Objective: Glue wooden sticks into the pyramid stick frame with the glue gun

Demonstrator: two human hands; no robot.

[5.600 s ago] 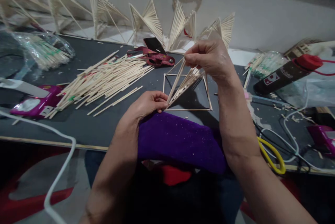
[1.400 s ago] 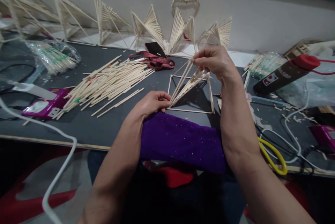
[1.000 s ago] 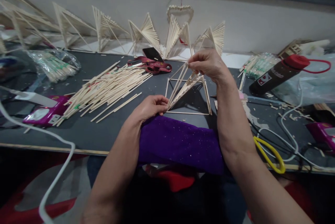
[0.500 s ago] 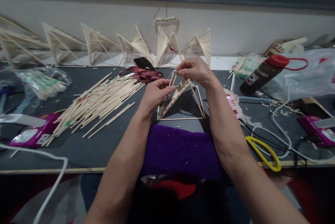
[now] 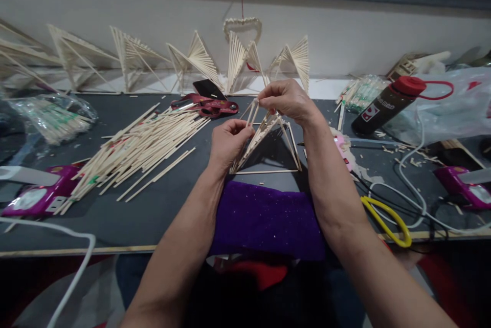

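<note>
A small frame of thin wooden sticks stands on the dark table in front of me, its slanted sticks rising to a peak. My left hand pinches sticks on the frame's left side between thumb and fingers. At the top, my right hand is closed with its fingertips on the upper end of a stick. Left of the frame lies a loose pile of wooden sticks. Nearer to me, a purple cloth hangs over the table edge.
Finished stick structures line the wall. A dark bottle with a red lid, a yellow ring handle, white cables and a magenta power strip are on the right. Another magenta strip lies at the left.
The view has shifted slightly. My left hand has moved a little down along the sticks, while my right hand keeps its closed hold at the top.
</note>
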